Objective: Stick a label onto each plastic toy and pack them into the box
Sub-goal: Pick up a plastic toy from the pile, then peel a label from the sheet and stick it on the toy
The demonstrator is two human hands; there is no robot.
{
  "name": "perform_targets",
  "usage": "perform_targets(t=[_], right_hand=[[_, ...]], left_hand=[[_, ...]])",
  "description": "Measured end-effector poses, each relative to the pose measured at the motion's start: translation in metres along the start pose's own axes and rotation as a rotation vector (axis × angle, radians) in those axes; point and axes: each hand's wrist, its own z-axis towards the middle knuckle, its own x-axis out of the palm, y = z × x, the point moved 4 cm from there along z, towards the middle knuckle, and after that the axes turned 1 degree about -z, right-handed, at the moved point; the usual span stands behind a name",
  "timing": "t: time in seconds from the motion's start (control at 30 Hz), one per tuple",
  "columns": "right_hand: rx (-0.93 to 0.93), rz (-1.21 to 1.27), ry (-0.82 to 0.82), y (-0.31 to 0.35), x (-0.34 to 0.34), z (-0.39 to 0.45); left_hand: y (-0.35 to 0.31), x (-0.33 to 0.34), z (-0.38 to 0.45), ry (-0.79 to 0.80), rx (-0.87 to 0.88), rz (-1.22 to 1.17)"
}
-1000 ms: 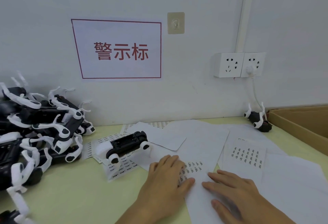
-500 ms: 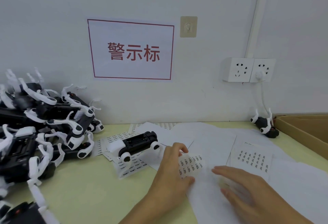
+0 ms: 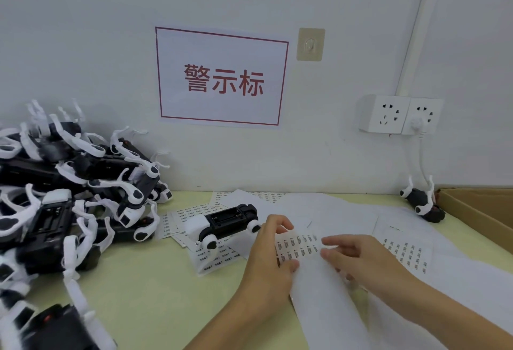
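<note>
My left hand [image 3: 266,258] grips the left edge of a small label sheet [image 3: 298,247], thumb underneath and fingers curled over the top. My right hand [image 3: 363,263] reaches in from the right, and its blurred fingertips touch the sheet's right edge. Whether they pinch a label cannot be told. A black-and-white plastic toy [image 3: 222,225] lies belly up just left of my left hand. A big pile of the same toys [image 3: 69,197] fills the left. One more toy [image 3: 424,205] lies beside the cardboard box [image 3: 485,211] at the right.
White backing papers [image 3: 347,216] and more label sheets [image 3: 405,252] [image 3: 194,213] cover the yellow-green table [image 3: 155,294]. The wall behind carries a red-bordered sign [image 3: 222,77] and a double socket [image 3: 399,114] with a plugged-in cable.
My left hand went from lying on the label sheet to gripping its left edge. My right hand lifted off the white paper and moved left to the sheet's right edge.
</note>
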Motion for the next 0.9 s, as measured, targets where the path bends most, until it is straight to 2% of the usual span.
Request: perform_targets(t=[0.1,0.27,0.57,0.77,0.9], right_hand=[[0.003,0.171,-0.016,0.005,0.012,0.006],[-0.035,0.248,0.017,0.001,0.028,0.003],[-0.143,0.178,-0.047,-0.006,0.028,0.002],[-0.169,0.098,-0.091,-0.009,0.027,0.004],[-0.208,0.079,-0.059,-0.005,0.03,0.002]], left_hand=[[0.0,-0.002,0.0,-0.049,0.02,-0.009],[-0.002,-0.001,-0.001,-0.09,0.056,0.11],[-0.001,0.004,-0.003,-0.133,0.172,0.385],[-0.019,0.012,-0.014,-0.209,0.373,0.78],[-0.027,0.016,-0.014,-0.179,0.475,0.86]])
